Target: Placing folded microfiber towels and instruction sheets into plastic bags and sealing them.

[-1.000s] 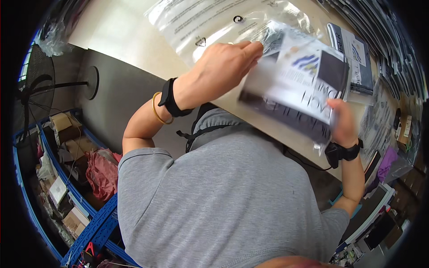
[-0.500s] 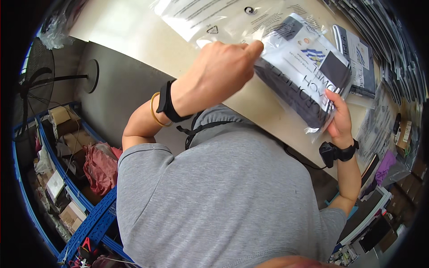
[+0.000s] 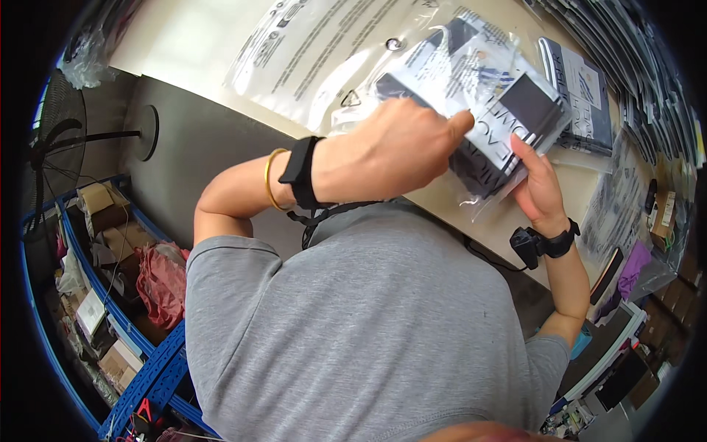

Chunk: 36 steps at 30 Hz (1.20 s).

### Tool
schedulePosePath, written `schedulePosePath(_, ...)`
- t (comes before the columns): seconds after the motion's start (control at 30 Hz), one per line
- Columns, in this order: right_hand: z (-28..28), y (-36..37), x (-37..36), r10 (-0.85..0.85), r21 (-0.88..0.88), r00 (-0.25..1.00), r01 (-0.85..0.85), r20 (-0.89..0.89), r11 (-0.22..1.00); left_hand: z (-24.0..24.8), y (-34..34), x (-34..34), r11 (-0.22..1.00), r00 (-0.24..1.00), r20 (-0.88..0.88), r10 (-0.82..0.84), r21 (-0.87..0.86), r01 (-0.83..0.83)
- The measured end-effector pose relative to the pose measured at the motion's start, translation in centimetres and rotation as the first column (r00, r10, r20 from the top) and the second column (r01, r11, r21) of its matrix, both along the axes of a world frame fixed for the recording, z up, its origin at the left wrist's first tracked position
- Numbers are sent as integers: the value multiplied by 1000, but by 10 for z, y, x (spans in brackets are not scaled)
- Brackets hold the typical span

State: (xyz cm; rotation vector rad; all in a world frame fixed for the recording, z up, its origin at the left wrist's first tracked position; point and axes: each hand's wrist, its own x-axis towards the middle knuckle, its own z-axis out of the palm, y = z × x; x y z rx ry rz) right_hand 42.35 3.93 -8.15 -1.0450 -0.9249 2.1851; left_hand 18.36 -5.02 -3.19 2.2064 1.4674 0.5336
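My right hand (image 3: 541, 186) grips the lower right corner of a folded dark towel (image 3: 524, 104) with a white printed band, wrapped in clear plastic. Its thumb lies on top of the package. Across the package's near left side reaches my left hand (image 3: 394, 151), its fingers curled into a pinch at the clear plastic bag (image 3: 442, 55). The fingertips are mostly hidden behind the hand. Under and left of the package, a large clear printed bag (image 3: 294, 66) lies flat on the table (image 3: 184, 48). Another packaged towel (image 3: 587, 88) lies just to the right.
Stacked dark packages (image 3: 648, 81) line the table's right side, with more plastic bags (image 3: 615, 199) below them. At the left stand a black fan (image 3: 59, 132) and blue shelving (image 3: 151, 376) holding boxes and a red plastic bag (image 3: 162, 283).
My left hand has moved right and slightly down, across the package. My right hand has shifted a little left with the towel. The large printed bag has slid left.
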Motion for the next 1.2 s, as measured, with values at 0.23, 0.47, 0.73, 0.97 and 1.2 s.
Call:
schedulePosePath(0.23, 5, -1, 1, 127, 14, 991, -128, 31, 992, 4, 70, -8, 998, 965, -263, -8, 60, 25)
schedulePosePath(0.47, 3, -2, -2, 233, -19, 966, -232, 111, 973, -22, 136, 10, 968, 943, -328, 48, 247, 37)
schedulePosePath(0.73, 3, -2, -22, 181, 79, 983, -182, 25, 980, 2, 106, 50, 878, 973, -214, -85, 445, 175)
schedulePosePath(0.97, -3, 5, -26, 16, 3, 997, -16, -70, 1000, 0, 65, 22, 952, 968, -219, -121, 252, 176)
schedulePosePath(1.2, 11, 3, -45, 183, 1, 975, -184, -125, 983, 18, 80, 14, 957, 982, -171, -77, 264, 121)
